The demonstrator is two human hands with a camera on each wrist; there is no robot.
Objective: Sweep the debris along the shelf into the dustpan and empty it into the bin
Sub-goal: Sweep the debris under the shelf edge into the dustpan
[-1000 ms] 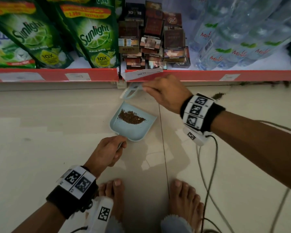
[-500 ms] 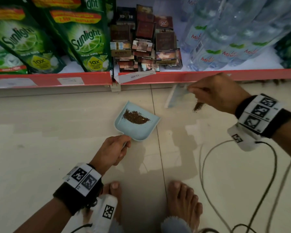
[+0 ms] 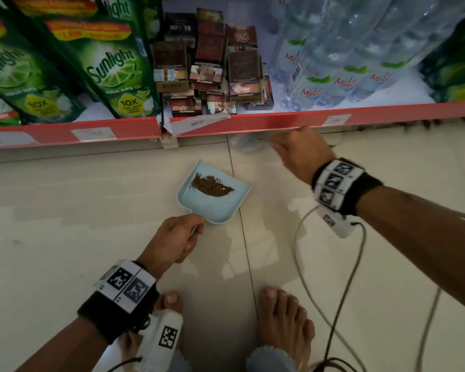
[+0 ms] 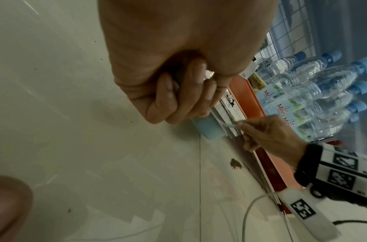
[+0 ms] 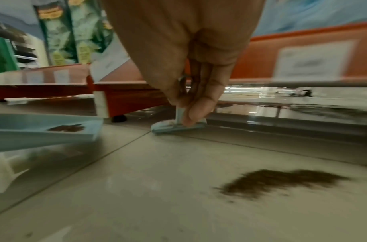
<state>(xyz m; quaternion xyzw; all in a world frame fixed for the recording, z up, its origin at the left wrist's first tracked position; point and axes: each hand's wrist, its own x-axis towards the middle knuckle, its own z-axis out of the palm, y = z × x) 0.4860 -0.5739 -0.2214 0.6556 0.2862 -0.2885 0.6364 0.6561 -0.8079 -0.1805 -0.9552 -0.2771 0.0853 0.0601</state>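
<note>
We've got our left hand (image 3: 172, 238) wrapped round the pale blue plastic dustpan (image 3: 212, 202), right hand (image 3: 297, 154) pinching the small blue brush (image 5: 178, 126), so tilting could spill brown crumbs.

Glossy floor tiles (image 3: 65, 224) (smooth), plastic dustpan (image 3: 212, 208)

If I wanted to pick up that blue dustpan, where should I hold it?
Hold the dustpan by its short handle, at the near corner where the left hand grips it now. Come from the side nearest the feet. The open mouth faces the shelf, so keep it level, or the debris may slide out.
</note>
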